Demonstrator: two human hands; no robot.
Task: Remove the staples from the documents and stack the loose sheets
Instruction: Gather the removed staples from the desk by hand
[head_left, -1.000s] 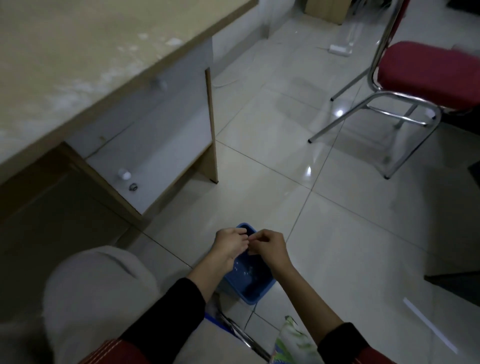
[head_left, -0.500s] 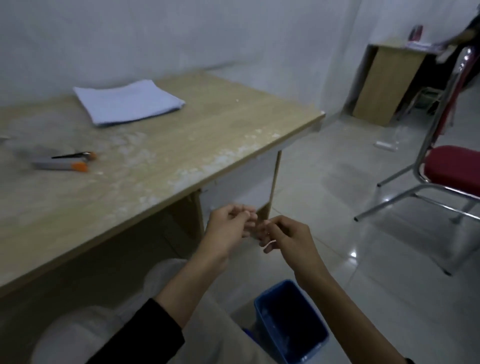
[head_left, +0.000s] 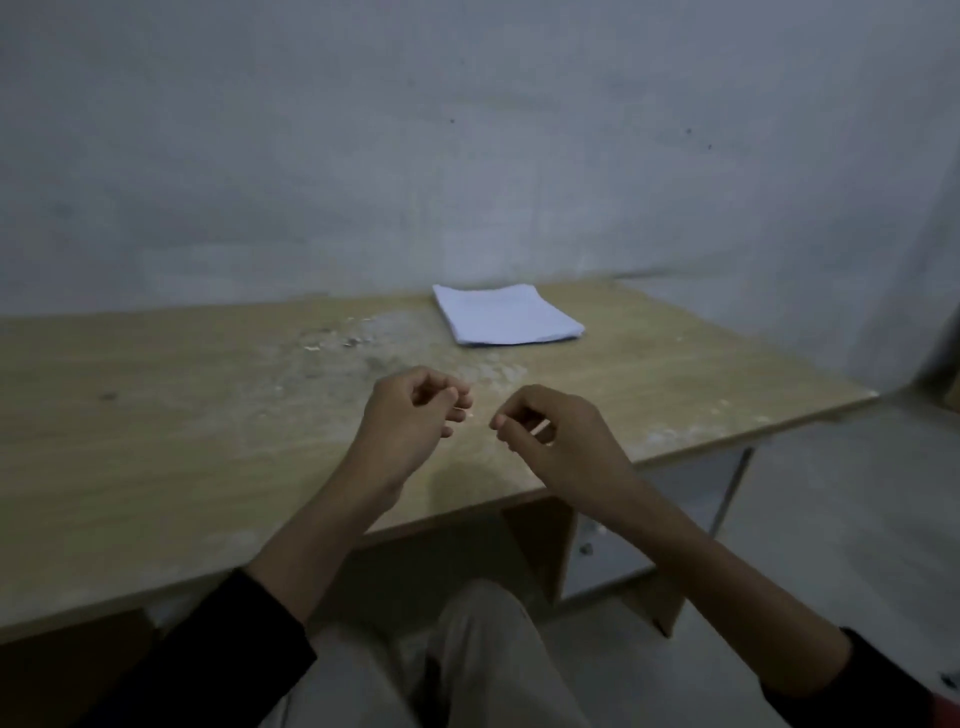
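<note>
Nearest to me are my pale trousers (head_left: 483, 670), seen below the table edge; my left sleeve (head_left: 218, 660) and right sleeve (head_left: 862, 686) are black and stop short of bare forearms that reach forward and inward; my left hand (head_left: 410, 415) is raised over the near part of the wooden table (head_left: 156, 467), its fingers loosely curled toward the palm, and I see nothing held in them; my right hand (head_left: 558, 441) is just beside it, a small gap between the two, with the thumb and forefinger tips drawn together; whether they pinch something tiny I cannot tell, since the light is dim and the frame soft; under the table on my right a pale drawer unit (head_left: 654, 519) shows two small knobs, and a light floor (head_left: 831, 545) lies beyond it; past my hands the tabletop has a worn patch (head_left: 363, 348), whitish and scattered with small flecks; farther on, toward the far right of the table, lies the stack of white sheets (head_left: 506, 314), flat and fairly square, well apart from both hands and near the back edge; behind it rises a plain grey wall (head_left: 467, 156).
</note>
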